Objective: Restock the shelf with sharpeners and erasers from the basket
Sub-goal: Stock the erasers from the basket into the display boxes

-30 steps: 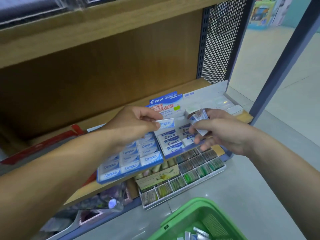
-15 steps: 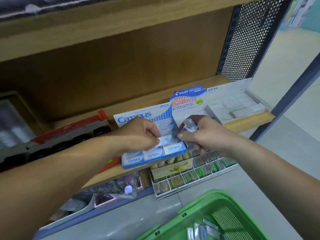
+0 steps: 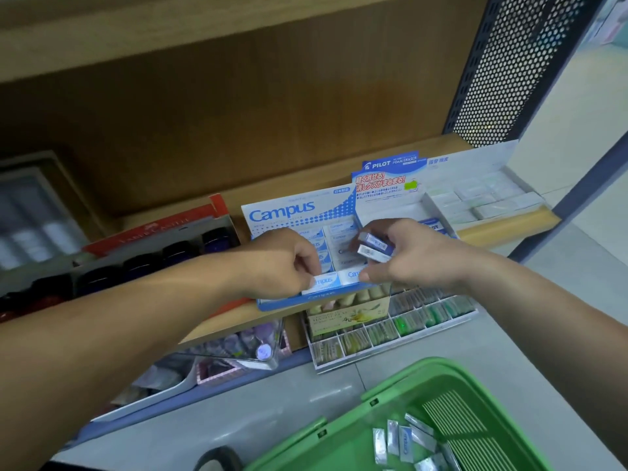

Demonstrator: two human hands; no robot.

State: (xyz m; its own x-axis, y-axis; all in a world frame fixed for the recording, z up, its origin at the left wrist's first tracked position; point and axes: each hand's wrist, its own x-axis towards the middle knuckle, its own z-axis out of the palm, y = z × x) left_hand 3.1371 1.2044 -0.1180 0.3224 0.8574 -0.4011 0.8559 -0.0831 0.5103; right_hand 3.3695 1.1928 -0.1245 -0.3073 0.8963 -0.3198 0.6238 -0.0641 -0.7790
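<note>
Blue-white eraser (image 3: 323,281) pinched by left hand (image 3: 285,263), slotting into Campus box (image 3: 289,212) front row | right hand (image 3: 407,256) clutches spare erasers (image 3: 375,247) just beside, ready next

The wooden shelf (image 3: 238,321) carries the Campus box (image 3: 289,212), Pilot box (image 3: 390,178) and Faber-Castell tray (image 3: 153,232).

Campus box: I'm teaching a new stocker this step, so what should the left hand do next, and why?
Probably press the eraser down flat into the front row of the Campus box, then let go. The left hand pinches it at the box's front edge, beside another one there, while the right hand holds spare erasers ready and more wait in the green basket.
</note>
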